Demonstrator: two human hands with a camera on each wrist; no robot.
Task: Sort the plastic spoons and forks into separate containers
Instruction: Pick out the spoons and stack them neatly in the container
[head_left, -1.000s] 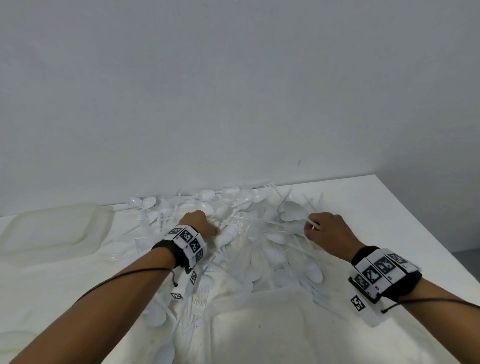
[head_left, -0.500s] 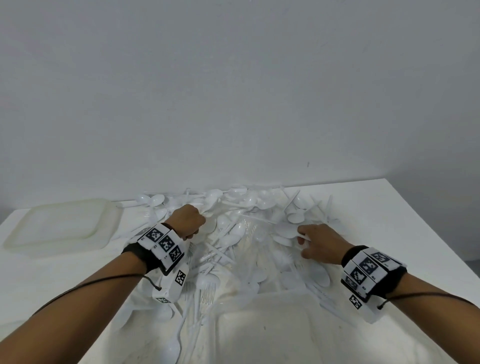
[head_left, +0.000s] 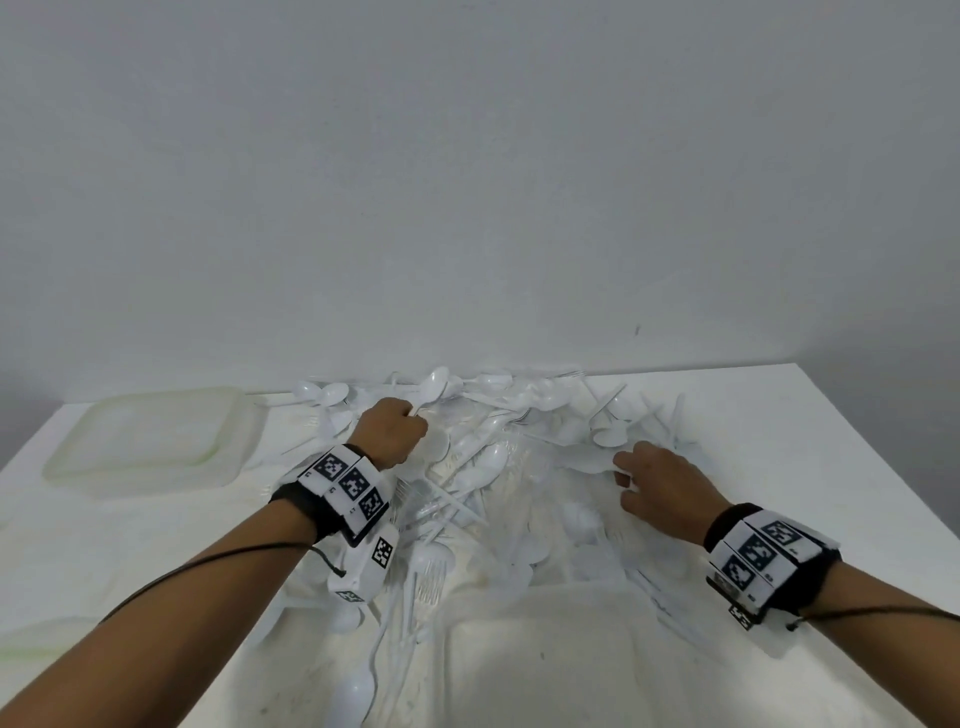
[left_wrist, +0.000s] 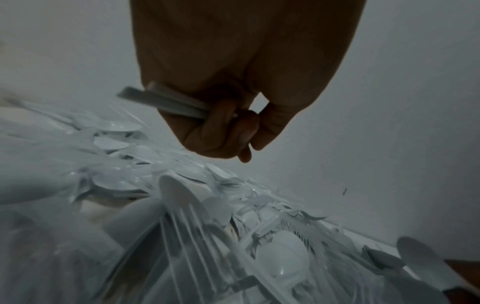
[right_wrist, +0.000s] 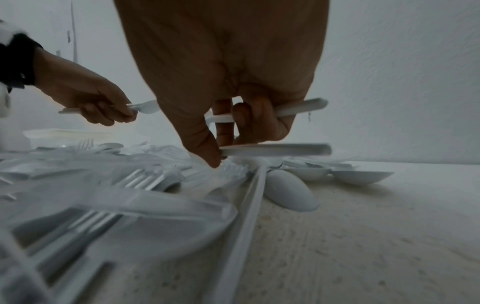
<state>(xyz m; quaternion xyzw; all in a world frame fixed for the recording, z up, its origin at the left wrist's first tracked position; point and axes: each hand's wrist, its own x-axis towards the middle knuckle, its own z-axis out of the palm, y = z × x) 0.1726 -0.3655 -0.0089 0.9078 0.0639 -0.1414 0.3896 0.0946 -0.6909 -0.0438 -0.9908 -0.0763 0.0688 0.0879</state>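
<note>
Heap of white plastic spoons and forks (head_left: 498, 467): on white desk (head_left: 779, 415), 12 o'clock of both hands, handles lying every way.
Left hand (head_left: 392, 431): fist round spoon handles, nearer translucent rectangular container (head_left: 150, 436) at 9 o'clock.
Right hand (head_left: 660, 483): holds handles, thumb reaching down.

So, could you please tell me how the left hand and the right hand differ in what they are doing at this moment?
The left hand is a closed fist gripping a spoon raised above the pile, while the right hand reaches down into the pile. The left hand's fingers wrap the handle fully; the right hand already holds one handle and pinches a second. Both hold white plastic cutlery.
</note>
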